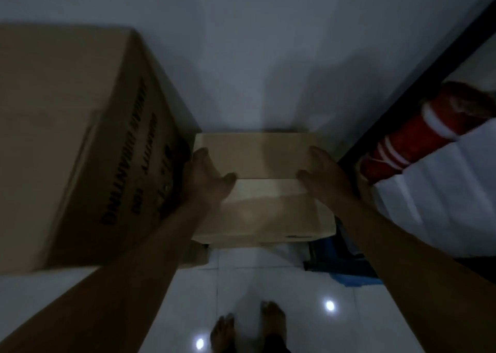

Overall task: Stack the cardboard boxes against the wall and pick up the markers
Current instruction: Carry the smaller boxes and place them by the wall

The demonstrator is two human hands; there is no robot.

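Cardboard box [257, 183] flat, long axis toward wall [268, 57], both hands gripping.

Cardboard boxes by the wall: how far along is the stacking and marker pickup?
Looks done: a large printed brown cardboard box already stands by the white wall. In hand: the left hand and right hand grip a smaller pale cardboard box, apparently set atop another box. Left: no markers are in view, so that part seems untouched.

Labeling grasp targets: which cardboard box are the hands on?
The small pale box at the wall, both hands gripping its sides; the big printed box beside it is untouched.
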